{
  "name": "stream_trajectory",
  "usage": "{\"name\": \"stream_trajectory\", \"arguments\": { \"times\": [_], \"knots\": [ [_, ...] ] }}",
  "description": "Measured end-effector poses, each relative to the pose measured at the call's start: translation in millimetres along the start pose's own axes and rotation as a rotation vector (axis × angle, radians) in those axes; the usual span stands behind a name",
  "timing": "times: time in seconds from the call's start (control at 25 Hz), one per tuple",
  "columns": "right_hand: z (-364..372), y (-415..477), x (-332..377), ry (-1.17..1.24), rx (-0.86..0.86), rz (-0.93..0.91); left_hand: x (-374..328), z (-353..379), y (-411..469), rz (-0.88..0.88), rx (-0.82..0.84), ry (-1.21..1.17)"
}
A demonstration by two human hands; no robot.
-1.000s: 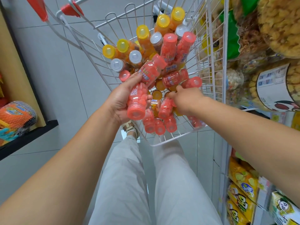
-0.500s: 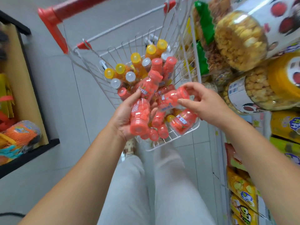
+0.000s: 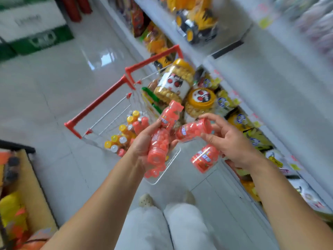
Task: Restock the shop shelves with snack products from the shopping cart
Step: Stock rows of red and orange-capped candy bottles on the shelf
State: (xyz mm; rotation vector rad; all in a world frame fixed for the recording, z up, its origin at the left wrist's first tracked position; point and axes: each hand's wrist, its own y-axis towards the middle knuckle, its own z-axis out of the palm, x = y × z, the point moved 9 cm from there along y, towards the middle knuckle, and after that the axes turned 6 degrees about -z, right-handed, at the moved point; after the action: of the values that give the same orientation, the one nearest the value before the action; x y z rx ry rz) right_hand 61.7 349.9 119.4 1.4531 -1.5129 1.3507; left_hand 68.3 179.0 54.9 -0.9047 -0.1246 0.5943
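**A:** The aisle had a white tiled floor (image 3: 72,91). Stocked shelves (image 3: 281,98) ran down the right side and the cart (image 3: 98,102) stood beside them. Where were the snacks?

**B:** Four red bottles (image 3: 158,150) were in the hands, above the cart. The left hand (image 3: 142,148) had its fingers curled round two, one across the palm and one sticking up. The right hand (image 3: 234,141) pinched a third bottle (image 3: 193,130) between thumb and fingertips. A fourth bottle (image 3: 204,157) hung under its palm. More capped bottles (image 3: 122,134) lay in the cart.

**A:** How should the step have been done well?

**B:** I took the step to be carrying a handful to the shelves. Smooth round bottles slip easily, and the fourth bottle looked the least secure. I would have firmed that grip first. Then I would have set them down one at a time, upright, starting with the right hand since it was nearer the shelves.

**A:** What couldn't you make out?

**B:** Motion smeared everything, so no label was readable. I couldn't tell which fingers held the fourth bottle, because it hid them. No free gap on the shelves showed among the big snack jars (image 3: 173,82) and the toy truck (image 3: 196,22). The frame also cut off the shelves' far side.
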Motion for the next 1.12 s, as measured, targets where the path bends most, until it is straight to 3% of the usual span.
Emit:
{"name": "stream_trajectory", "arguments": {
  "times": [0.24, 0.36, 0.48, 0.64, 0.84, 1.12],
  "knots": [
    [-121, -109, 53, -0.136, -0.36, -0.077, 75, 146, -36, -0.054, 0.165, 0.216],
    [-195, -172, 55, -0.208, -0.639, -0.097, 139, 216, -36, -0.09, 0.287, 0.304],
    [-265, -232, 46, -0.268, -0.786, -0.098, 213, 269, -24, -0.13, 0.352, 0.364],
    [-367, -300, 25, -0.364, -0.886, -0.093, 291, 310, 2, -0.217, 0.365, 0.309],
    [-484, -315, -11, -0.586, -0.92, 0.108, 316, 323, 19, -0.238, 0.325, 0.287],
    [-532, -265, -24, -0.8, -0.801, 0.285, 304, 356, 49, -0.281, 0.327, 0.323]
  ]
}}
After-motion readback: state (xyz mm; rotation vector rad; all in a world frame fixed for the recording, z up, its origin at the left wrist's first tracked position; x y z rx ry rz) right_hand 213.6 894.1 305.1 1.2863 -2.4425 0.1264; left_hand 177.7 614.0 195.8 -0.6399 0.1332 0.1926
